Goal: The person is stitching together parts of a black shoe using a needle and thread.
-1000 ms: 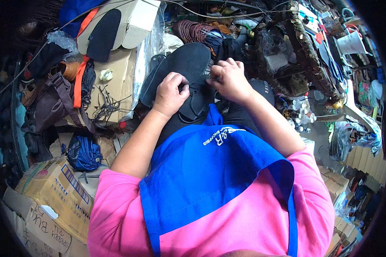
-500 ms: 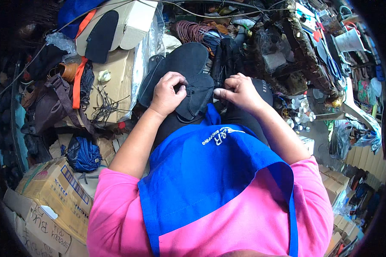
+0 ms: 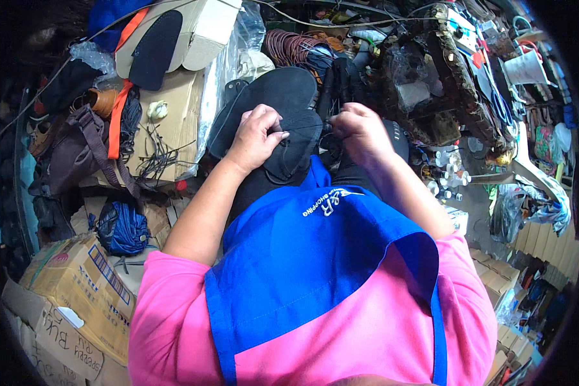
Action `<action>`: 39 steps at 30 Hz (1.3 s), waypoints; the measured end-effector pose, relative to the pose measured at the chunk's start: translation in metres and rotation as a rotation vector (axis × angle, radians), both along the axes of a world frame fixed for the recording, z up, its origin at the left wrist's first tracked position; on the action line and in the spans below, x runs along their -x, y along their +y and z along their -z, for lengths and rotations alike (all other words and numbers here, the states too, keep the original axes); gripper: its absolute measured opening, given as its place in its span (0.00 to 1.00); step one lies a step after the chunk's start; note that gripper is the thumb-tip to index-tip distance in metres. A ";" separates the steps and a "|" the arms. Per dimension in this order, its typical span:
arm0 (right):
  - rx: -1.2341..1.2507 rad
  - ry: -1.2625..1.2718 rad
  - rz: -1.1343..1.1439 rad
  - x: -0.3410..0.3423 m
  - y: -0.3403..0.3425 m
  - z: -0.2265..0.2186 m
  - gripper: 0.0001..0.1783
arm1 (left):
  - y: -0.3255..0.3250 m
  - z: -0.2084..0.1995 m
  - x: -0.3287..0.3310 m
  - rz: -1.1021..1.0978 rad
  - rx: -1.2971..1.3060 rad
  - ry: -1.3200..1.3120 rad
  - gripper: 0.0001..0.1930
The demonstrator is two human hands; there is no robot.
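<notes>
Thread (image 3: 309,125): drawn taut since half second ago, as my right hand (image 3: 361,132) pulled toward 3 o'clock, fingers pinched shut on it; left hand (image 3: 257,136) gripped black sole (image 3: 289,138), stitch tightening.

Right hand (image 3: 361,132) pulled away (thread taut).

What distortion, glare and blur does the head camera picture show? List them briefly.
Head view: fisheye bending with a black rim at the corners; even daylight, no hard shadows; mild glare on the clear plastic sheet; the left hand, right hand and flat black rubber sole are sharp; clutter near the rim is dim and smeared.
</notes>
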State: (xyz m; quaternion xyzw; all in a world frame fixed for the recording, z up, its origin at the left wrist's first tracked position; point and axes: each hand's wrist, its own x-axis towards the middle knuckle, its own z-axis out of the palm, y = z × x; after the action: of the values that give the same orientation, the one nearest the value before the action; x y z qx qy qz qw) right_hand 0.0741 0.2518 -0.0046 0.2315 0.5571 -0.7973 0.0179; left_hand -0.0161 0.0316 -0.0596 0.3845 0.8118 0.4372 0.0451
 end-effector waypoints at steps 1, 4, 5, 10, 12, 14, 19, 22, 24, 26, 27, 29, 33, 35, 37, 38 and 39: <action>-0.054 -0.064 0.061 -0.002 0.012 -0.004 0.15 | -0.001 0.000 0.000 -0.004 0.016 0.019 0.12; -0.001 0.008 -0.039 -0.015 0.031 -0.009 0.19 | -0.003 0.000 -0.001 -0.009 0.062 0.035 0.12; -0.189 0.002 -0.110 -0.016 0.040 -0.011 0.21 | -0.003 -0.001 0.000 -0.018 0.068 0.043 0.12; -0.697 -0.009 -0.378 -0.023 0.069 -0.017 0.23 | -0.004 -0.002 0.005 0.010 -0.040 -0.170 0.10; -0.761 -0.002 -0.370 -0.026 0.071 -0.014 0.23 | -0.004 -0.004 0.006 0.002 -0.082 -0.222 0.09; -0.637 -0.085 -0.330 -0.028 0.070 -0.009 0.23 | -0.004 -0.007 0.006 -0.027 -0.097 -0.250 0.09; -0.625 -0.055 -0.301 -0.032 0.071 -0.004 0.20 | 0.003 -0.022 0.003 -0.110 0.059 -0.108 0.10; -0.662 -0.071 -0.298 -0.031 0.074 -0.005 0.16 | 0.013 -0.029 0.001 -0.064 0.166 -0.003 0.14; -0.687 -0.071 -0.293 -0.030 0.075 -0.007 0.16 | 0.020 -0.030 0.003 -0.012 0.237 -0.036 0.14; -0.697 -0.059 -0.291 -0.029 0.076 -0.010 0.15 | 0.027 -0.028 0.006 0.022 0.192 -0.084 0.10; -0.707 -0.070 -0.294 -0.029 0.077 -0.012 0.15 | 0.028 -0.028 0.006 0.016 0.128 -0.178 0.09; -0.734 -0.098 -0.310 -0.028 0.078 -0.015 0.14 | 0.028 -0.027 0.007 0.001 0.013 -0.379 0.07; -0.996 -0.049 -0.366 -0.025 0.078 -0.015 0.14 | 0.022 -0.030 0.009 -0.016 -0.120 -0.557 0.06; -1.142 -0.006 -0.331 -0.021 0.075 -0.012 0.15 | 0.018 -0.032 0.011 -0.003 -0.165 -0.653 0.04; -1.325 0.172 -0.171 -0.016 0.068 -0.009 0.18 | 0.016 -0.034 0.013 0.010 -0.245 -0.760 0.03; -1.416 0.241 -0.090 -0.012 0.063 -0.008 0.19 | 0.015 -0.035 0.014 0.025 -0.265 -0.783 0.02; -1.351 0.278 -0.129 -0.007 0.058 -0.007 0.23 | 0.015 -0.035 0.015 0.030 -0.288 -0.812 0.02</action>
State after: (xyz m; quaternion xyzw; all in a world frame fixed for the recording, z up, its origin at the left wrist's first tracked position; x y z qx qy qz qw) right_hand 0.0815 0.3096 0.0019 0.0540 0.9414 -0.2951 -0.1543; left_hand -0.0313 0.0466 -0.0242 0.1954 0.6534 0.6611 0.3130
